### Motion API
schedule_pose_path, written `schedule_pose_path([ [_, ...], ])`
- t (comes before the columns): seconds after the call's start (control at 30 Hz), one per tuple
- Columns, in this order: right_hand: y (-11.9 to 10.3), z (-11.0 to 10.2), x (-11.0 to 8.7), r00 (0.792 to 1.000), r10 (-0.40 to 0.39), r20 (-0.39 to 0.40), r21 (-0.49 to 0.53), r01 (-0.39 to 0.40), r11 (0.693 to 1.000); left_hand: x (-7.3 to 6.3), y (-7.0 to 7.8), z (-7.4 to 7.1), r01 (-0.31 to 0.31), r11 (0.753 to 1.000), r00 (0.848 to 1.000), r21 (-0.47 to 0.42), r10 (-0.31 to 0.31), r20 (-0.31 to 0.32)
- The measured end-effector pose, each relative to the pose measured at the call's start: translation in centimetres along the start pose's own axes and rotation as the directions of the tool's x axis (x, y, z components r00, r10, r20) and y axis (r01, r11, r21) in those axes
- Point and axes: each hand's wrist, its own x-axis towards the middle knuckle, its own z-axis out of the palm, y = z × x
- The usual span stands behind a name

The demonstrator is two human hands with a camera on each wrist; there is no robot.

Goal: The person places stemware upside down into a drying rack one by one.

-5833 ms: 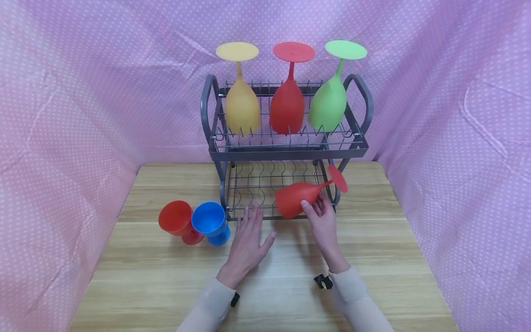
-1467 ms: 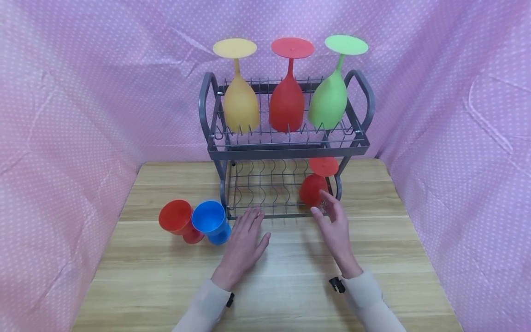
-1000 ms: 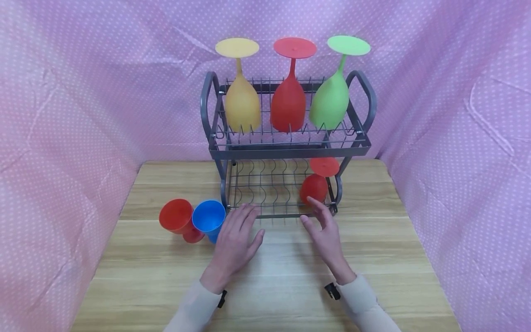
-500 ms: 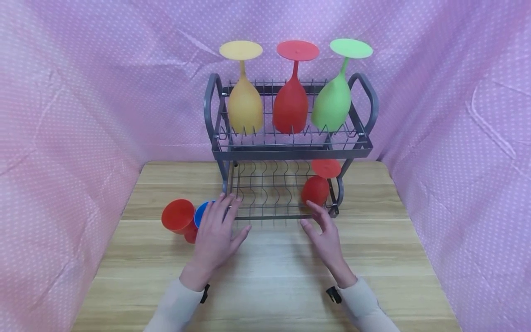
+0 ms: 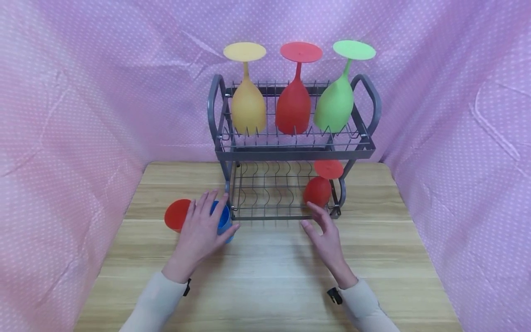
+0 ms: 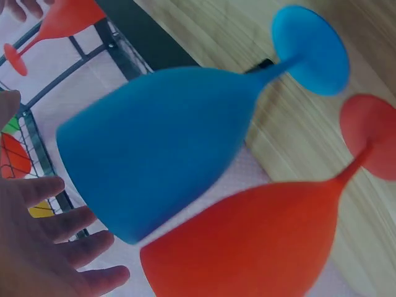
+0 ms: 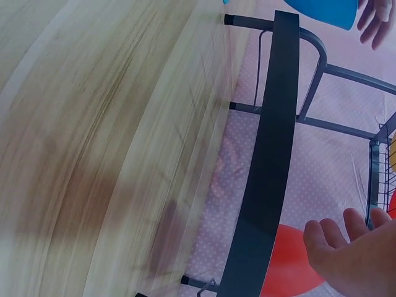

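Observation:
My left hand (image 5: 201, 230), fingers spread, hovers over a blue plastic goblet (image 5: 224, 220) at the rack's front left corner, partly covering it. In the left wrist view, its fingertips come close to the mouth of that upright blue goblet (image 6: 161, 142). A red goblet (image 5: 176, 215) stands upright just left of it, its foot hidden by the hand. Another red goblet (image 5: 318, 191) rests upside down at the right end of the lower tier. In front of that one my right hand (image 5: 325, 240) is held with thumb and fingers apart, holding nothing.
A dark two-tier metal dish rack (image 5: 294, 154) stands at the back of the wooden table (image 5: 274, 276). Its upper tier bears upturned yellow (image 5: 249, 108), red (image 5: 292, 108) and green (image 5: 333, 106) goblets. Pink dotted cloth (image 5: 83, 115) hangs around the table.
The red goblet, earlier tilted in my right hand, now sits upturned on the lower tier, let go. My left hand has moved left from the rack's front edge to over the blue goblet.

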Motion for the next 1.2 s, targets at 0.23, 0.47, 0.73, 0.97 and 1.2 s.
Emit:
schedule_pose_path([
  [0.23,0.1,0.0,0.0,1.0,0.0,0.002,-0.01,0.0,1.0,-0.1,-0.9,0.0,0.002,1.0,0.998,0.011,-0.003,0.068],
  [0.47,0.1,0.0,-0.1,1.0,-0.003,0.008,-0.01,0.003,1.0,-0.1,-1.3,0.1,-0.005,0.999,0.993,0.031,0.001,0.117],
  [0.73,0.0,0.1,-0.1,1.0,0.002,0.014,0.0,-0.002,1.0,-0.2,-1.5,0.2,-0.028,0.999,0.992,0.022,0.025,0.126],
  [0.97,0.1,0.2,0.0,1.0,-0.022,0.017,0.005,0.022,1.0,-0.2,-1.6,0.4,-0.05,0.998,0.994,0.026,0.047,0.103],
  [1.2,0.0,0.3,0.1,0.999,-0.023,0.022,0.018,0.023,1.0,-0.1,-1.4,0.3,-0.068,0.997,0.994,0.046,0.063,0.094],
])
